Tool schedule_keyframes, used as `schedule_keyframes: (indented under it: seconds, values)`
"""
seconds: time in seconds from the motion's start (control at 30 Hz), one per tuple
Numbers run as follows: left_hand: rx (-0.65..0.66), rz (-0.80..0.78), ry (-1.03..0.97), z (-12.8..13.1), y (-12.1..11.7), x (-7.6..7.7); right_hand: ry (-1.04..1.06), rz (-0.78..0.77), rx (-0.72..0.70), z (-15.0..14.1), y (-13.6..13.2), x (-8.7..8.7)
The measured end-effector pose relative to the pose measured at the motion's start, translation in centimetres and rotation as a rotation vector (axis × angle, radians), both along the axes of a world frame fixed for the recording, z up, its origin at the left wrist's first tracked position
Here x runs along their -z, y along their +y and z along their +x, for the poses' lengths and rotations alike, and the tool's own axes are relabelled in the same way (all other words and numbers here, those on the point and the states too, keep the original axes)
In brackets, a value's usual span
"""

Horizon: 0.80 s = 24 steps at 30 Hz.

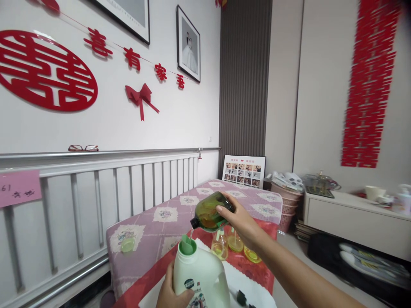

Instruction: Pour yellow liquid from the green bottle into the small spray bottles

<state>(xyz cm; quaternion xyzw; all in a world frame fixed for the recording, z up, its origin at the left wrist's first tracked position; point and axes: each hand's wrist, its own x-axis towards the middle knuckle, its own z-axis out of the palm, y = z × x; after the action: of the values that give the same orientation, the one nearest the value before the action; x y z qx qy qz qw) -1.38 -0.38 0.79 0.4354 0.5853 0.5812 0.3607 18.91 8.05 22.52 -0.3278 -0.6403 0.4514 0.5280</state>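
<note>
My left hand [173, 288] is wrapped round the side of a pale green detergent jug [205, 273], which stands upright with its mouth uncapped. A green spout [188, 245] shows inside that mouth. In my right hand [236, 209] is a dark green translucent bottle [210, 211], tilted neck-down to the left above the jug. A thin stream of liquid runs from its black neck into the jug's opening. Some amber liquid shows inside the bottle. A black pump head [241, 297] lies on the white cloth [253, 282] to the jug's right.
Three clear containers of yellow liquid [236, 243] stand behind the jug on a red cloth [266, 265]. A light green cap [127, 244] lies on the purple patterned tablecloth [144, 233]. White railings [123, 188] run along the left; a low cabinet [356, 214] stands right.
</note>
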Motion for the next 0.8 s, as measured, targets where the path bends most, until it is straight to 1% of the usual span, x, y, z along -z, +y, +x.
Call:
schedule_keyframes:
  seconds: [0.17,0.33,0.5,0.63,0.8]
  values:
    - [-0.005,-0.019,0.008,-0.04,0.03,0.02,-0.008,-0.001,-0.005,-0.15,-0.27,-0.29]
    - [0.003,0.004,-0.011,0.00,0.21,0.32,-0.020,-0.008,0.002,-0.22,-0.15,-0.29]
    - [0.008,-0.013,0.002,0.06,0.13,0.26,-0.034,-0.008,0.009,-0.34,-0.70,-0.79]
    - [-0.017,-0.005,-0.003,0.04,0.07,0.22,-0.033,0.009,0.004,-0.41,-1.01,-0.95]
    - [0.021,0.018,-0.033,0.00,0.00,0.12,-0.039,0.028,-0.001,-0.48,-0.84,-0.80]
